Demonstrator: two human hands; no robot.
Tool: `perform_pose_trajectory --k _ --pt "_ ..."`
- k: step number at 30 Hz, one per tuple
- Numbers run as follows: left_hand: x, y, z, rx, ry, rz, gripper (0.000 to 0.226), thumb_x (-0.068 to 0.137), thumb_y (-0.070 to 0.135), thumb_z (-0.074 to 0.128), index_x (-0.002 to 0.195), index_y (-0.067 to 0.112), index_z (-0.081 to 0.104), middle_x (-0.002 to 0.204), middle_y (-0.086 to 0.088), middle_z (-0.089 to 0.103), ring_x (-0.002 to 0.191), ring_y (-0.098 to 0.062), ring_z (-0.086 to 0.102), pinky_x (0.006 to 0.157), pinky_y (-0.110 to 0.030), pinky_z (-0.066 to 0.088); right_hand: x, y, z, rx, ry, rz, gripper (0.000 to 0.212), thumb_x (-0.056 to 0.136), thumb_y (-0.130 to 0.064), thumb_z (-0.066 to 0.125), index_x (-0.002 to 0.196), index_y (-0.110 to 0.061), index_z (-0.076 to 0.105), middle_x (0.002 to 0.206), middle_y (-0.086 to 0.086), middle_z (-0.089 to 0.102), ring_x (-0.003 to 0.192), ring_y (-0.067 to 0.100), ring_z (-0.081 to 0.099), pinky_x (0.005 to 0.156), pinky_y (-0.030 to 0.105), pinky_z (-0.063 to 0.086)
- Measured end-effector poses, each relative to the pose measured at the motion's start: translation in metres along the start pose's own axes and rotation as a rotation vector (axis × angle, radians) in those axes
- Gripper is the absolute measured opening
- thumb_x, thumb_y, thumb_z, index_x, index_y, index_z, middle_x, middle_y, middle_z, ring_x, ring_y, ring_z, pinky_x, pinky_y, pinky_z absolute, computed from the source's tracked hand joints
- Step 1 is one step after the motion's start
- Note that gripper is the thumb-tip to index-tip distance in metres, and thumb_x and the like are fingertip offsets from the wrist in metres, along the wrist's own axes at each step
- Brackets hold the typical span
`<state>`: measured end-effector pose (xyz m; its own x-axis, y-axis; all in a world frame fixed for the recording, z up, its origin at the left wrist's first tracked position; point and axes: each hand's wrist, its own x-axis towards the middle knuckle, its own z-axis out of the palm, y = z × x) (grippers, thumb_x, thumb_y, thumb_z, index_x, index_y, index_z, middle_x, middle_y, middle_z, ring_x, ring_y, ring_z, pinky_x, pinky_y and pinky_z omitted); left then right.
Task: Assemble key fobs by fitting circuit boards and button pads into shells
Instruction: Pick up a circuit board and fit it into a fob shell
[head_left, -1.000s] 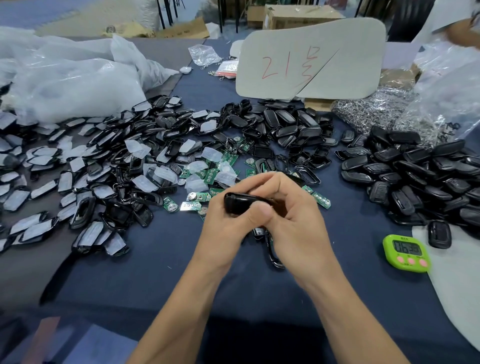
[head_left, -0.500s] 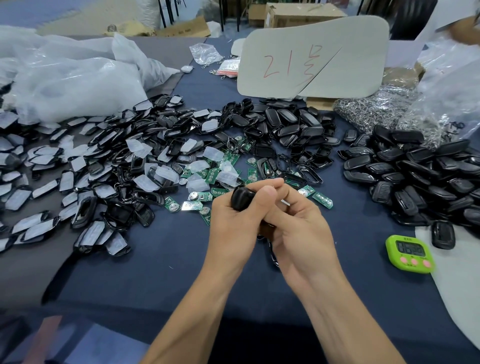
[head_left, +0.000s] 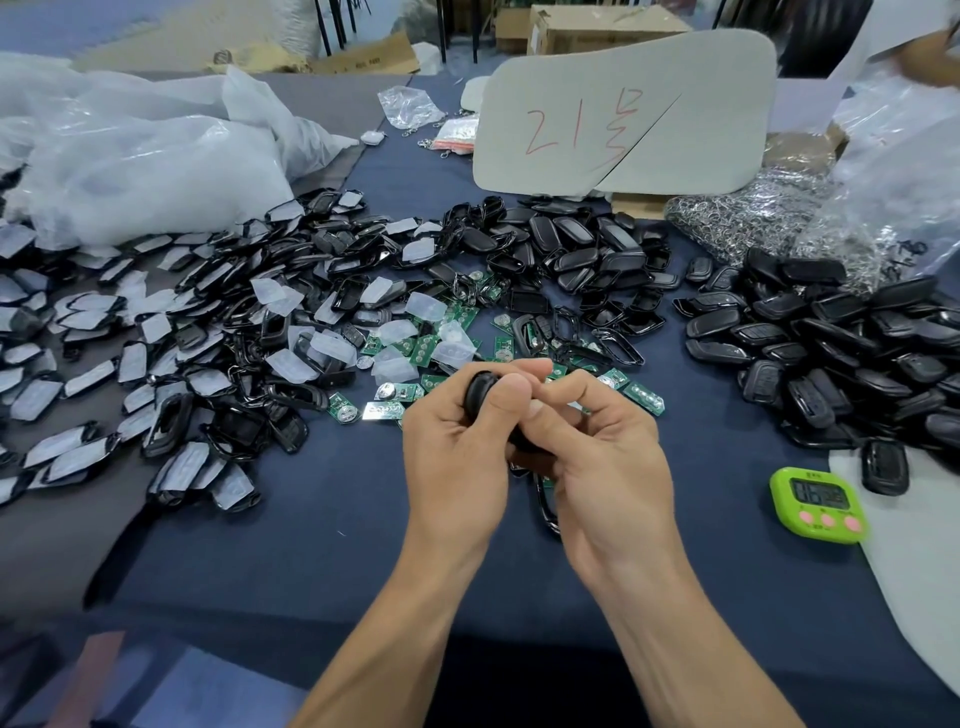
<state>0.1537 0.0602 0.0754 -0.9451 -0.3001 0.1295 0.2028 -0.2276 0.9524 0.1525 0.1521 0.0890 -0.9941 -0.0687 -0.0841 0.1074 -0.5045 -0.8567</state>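
Forearms in from bottom edge, meeting mid-table above blue cloth. L hand curled round black fob, thumb pressed across its top end. R hand gripping fob's lower part, thumb next to L thumb. Fob lifted off cloth, clamped betw. both grips, mostly hidden by fingers; only rounded upper end showing. Green boards just beyond knuckles; green timer well to the R.
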Motion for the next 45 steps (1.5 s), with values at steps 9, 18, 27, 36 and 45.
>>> perform_pose_trajectory --k 9,18,27,36,45 --pt "0.003 0.014 -0.004 -0.218 -0.069 -0.124 0.023 0.092 0.021 0.063 0.074 0.024 0.078 0.104 -0.002 0.080 0.087 -0.014 0.076 0.063 -0.025 0.057 0.000 -0.003 -0.003 -0.166 -0.106 -0.077 0.020 0.085 0.004 0.071 0.090 -0.015 0.077 0.087 0.015 0.077 0.077 0.026 0.073 0.077 0.041 0.064" --pt "0.009 0.007 -0.024 -0.166 -0.193 -0.083 0.017 0.073 0.018 0.078 0.087 0.027 0.082 0.111 -0.002 0.079 0.108 -0.016 0.072 0.089 -0.027 0.056 0.002 -0.006 -0.016 -0.421 -0.025 -0.242 0.034 0.078 0.003 0.077 0.095 -0.025 0.083 0.087 -0.001 0.081 0.081 0.016 0.078 0.077 0.034 0.063" --pt "0.010 0.007 -0.021 -0.187 -0.231 -0.042 0.016 0.083 0.003 0.067 0.087 0.017 0.074 0.099 -0.005 0.075 0.099 -0.021 0.069 0.090 -0.030 0.055 0.001 -0.005 -0.013 -0.329 0.041 -0.263 0.029 0.074 0.008 0.080 0.088 -0.017 0.084 0.080 0.004 0.080 0.074 0.017 0.076 0.072 0.031 0.062" --pt "0.013 -0.002 -0.015 -0.268 -0.148 -0.101 0.019 0.084 0.001 0.062 0.080 0.016 0.072 0.093 -0.004 0.075 0.091 -0.018 0.070 0.083 -0.027 0.057 0.014 -0.008 -0.014 -0.427 0.022 -0.199 0.024 0.070 -0.009 0.081 0.085 -0.028 0.085 0.082 0.002 0.080 0.083 0.040 0.076 0.075 0.059 0.062" --pt "0.012 -0.007 -0.016 -0.033 -0.073 -0.055 0.026 0.085 0.006 0.071 0.102 0.020 0.084 0.102 -0.004 0.081 0.096 -0.012 0.075 0.083 -0.020 0.057 0.022 0.009 -0.021 0.321 0.050 0.252 0.015 0.087 -0.004 0.064 0.099 -0.001 0.072 0.095 0.013 0.079 0.077 0.019 0.077 0.067 0.026 0.062"
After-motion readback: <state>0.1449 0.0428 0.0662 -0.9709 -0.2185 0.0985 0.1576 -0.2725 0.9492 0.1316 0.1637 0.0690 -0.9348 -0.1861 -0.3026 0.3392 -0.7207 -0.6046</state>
